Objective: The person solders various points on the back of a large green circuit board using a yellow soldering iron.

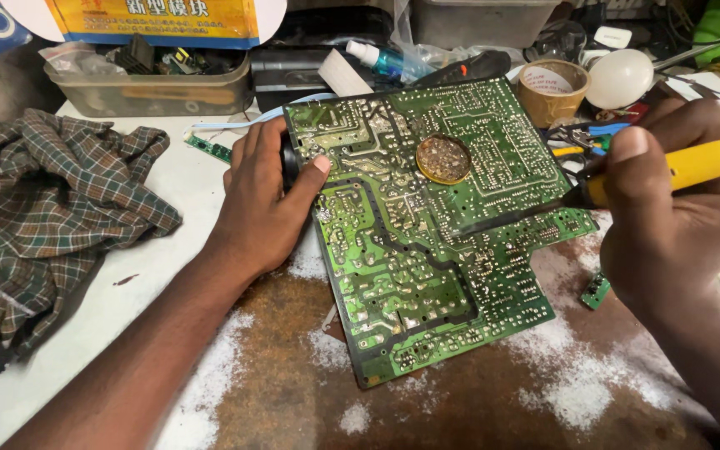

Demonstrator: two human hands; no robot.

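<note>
A large green circuit board lies solder side up, tilted on the rusty work surface. My left hand grips its left edge, thumb pressed on the board's top. My right hand holds a yellow-handled soldering iron, whose dark tip rests on the board's middle right. A small round tin of brownish flux sits on the board near its upper middle.
A plaid cloth lies at the left. Behind the board stand a plastic tray of parts, a tape roll, a white bulb, a bottle and pliers. A small green board piece lies right.
</note>
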